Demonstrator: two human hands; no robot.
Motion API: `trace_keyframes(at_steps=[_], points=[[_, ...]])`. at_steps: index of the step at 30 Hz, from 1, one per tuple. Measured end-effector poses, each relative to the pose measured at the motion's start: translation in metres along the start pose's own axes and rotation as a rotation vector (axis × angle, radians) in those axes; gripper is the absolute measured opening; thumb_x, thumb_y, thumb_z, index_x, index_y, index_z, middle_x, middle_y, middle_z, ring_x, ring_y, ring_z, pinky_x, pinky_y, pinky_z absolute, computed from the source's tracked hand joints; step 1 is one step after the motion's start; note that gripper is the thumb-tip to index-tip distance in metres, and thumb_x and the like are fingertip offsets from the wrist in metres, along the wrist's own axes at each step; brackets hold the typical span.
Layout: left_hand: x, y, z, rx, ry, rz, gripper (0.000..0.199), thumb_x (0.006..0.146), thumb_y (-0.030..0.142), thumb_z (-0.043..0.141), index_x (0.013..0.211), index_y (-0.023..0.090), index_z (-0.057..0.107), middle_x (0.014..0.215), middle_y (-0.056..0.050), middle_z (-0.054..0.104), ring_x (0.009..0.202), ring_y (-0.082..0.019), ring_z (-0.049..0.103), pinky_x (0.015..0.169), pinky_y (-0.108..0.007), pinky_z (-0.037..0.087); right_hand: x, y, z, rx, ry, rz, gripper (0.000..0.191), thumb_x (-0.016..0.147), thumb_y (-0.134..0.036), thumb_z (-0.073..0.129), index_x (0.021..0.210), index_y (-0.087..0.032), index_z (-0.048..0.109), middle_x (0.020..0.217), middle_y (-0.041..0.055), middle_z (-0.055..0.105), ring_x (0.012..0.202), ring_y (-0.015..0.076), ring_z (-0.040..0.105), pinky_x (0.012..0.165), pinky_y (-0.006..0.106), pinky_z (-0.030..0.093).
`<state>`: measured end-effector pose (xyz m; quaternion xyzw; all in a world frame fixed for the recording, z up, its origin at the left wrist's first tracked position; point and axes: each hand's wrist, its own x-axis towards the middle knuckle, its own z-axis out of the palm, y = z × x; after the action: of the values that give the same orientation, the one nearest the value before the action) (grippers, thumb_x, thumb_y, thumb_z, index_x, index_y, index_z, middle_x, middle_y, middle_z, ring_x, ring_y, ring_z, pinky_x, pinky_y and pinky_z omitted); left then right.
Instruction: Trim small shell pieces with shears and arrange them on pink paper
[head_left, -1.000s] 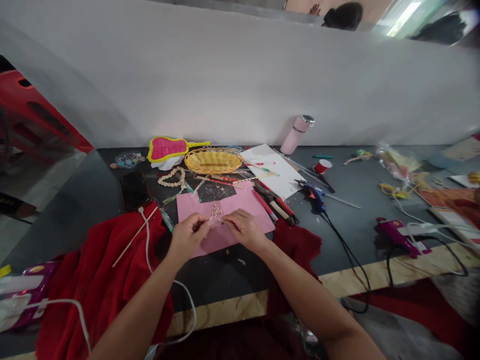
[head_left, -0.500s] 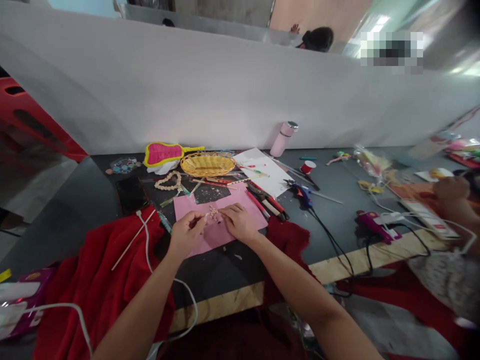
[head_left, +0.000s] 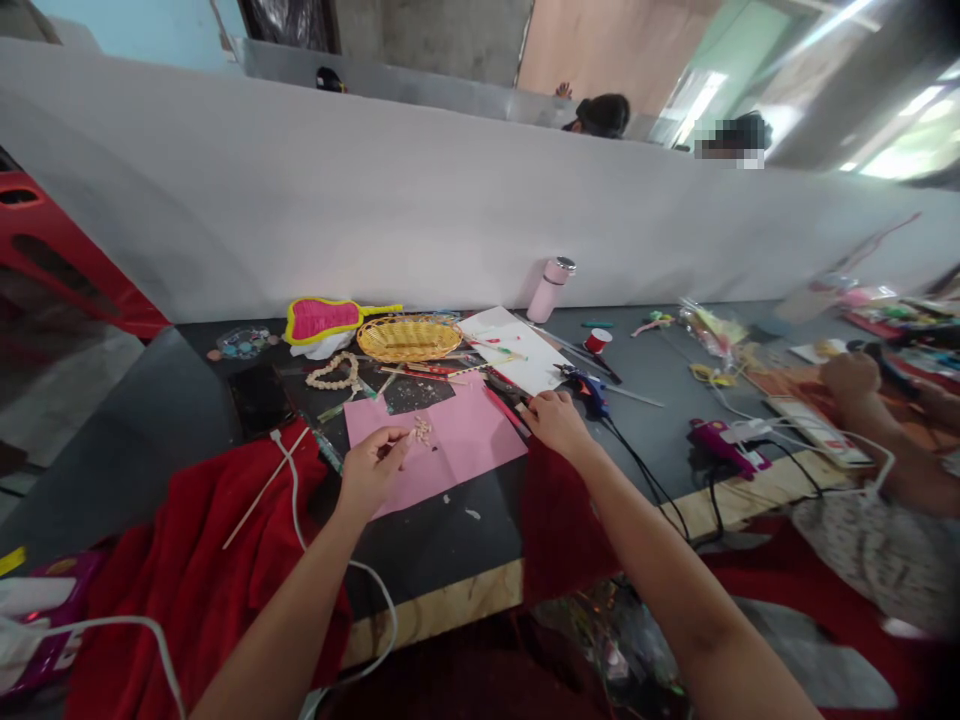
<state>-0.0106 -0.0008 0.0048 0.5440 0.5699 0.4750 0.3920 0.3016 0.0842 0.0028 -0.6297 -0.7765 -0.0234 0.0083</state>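
Dim, diffuse light on the desk (head_left: 187, 400); glare beyond the wall (head_left: 337, 200), above the desk's right end. The bottle (head_left: 548, 292) casts a soft shadow leftward. Right margin stretched and blurred.

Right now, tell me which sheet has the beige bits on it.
The pink sheet: the beige bits lie on it, beside the left hand. The white sheet, farther back, has none.

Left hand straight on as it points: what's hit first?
Likely the pile of small beige pieces on the pink paper, just ahead of the left hand; the hand's height above the paper is unclear.
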Motion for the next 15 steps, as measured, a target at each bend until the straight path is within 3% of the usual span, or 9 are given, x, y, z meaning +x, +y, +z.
trace_keyframes(at_steps=[6,9,11,13,15], points=[[0.001,-0.001,0.000,-0.035,0.005,-0.027,0.029,0.075,0.043,0.062,0.087,0.018,0.069,0.057,0.001,0.060,0.052,-0.013,0.054,0.048,-0.020,0.039,0.000,0.010,0.001,0.254,0.107,0.061,0.013,0.077,-0.022,0.054,0.073,-0.014,0.063,0.091,0.0108,0.066,0.089,0.0209,0.057,0.086,0.030,0.037],[0.003,-0.003,-0.001,-0.072,0.003,-0.056,0.031,0.074,0.044,0.063,0.088,0.017,0.069,0.053,0.002,0.056,0.047,-0.011,0.050,0.044,-0.019,0.036,0.002,0.020,-0.012,0.414,0.175,0.122,0.021,0.081,-0.032,0.050,0.071,-0.016,0.061,0.081,0.0064,0.065,0.077,0.0183,0.059,0.071,0.028,0.042],[0.003,-0.006,0.000,-0.121,-0.012,-0.079,0.033,0.074,0.044,0.063,0.089,0.016,0.068,0.051,0.003,0.055,0.043,-0.009,0.046,0.041,-0.019,0.035,0.001,0.020,-0.021,0.526,0.221,0.144,0.030,0.086,-0.042,0.043,0.081,-0.017,0.059,0.079,0.0043,0.063,0.071,0.0163,0.059,0.063,0.026,0.044],[0.004,-0.008,0.001,-0.182,-0.037,-0.102,0.033,0.074,0.045,0.064,0.088,0.015,0.068,0.052,0.003,0.056,0.042,-0.008,0.045,0.041,-0.018,0.035,0.000,0.011,-0.029,0.742,0.259,0.131,0.032,0.085,-0.049,0.044,0.091,-0.019,0.054,0.086,0.0034,0.062,0.070,0.0151,0.061,0.060,0.026,0.047],[0.004,-0.009,0.002,-0.244,-0.056,-0.125,0.033,0.074,0.045,0.065,0.085,0.014,0.067,0.056,0.001,0.059,0.044,-0.008,0.048,0.042,-0.018,0.038,-0.003,-0.006,-0.034,1.226,0.244,0.064,0.032,0.073,-0.045,0.062,0.089,-0.021,0.049,0.092,0.0041,0.061,0.074,0.0175,0.064,0.061,0.028,0.049]])
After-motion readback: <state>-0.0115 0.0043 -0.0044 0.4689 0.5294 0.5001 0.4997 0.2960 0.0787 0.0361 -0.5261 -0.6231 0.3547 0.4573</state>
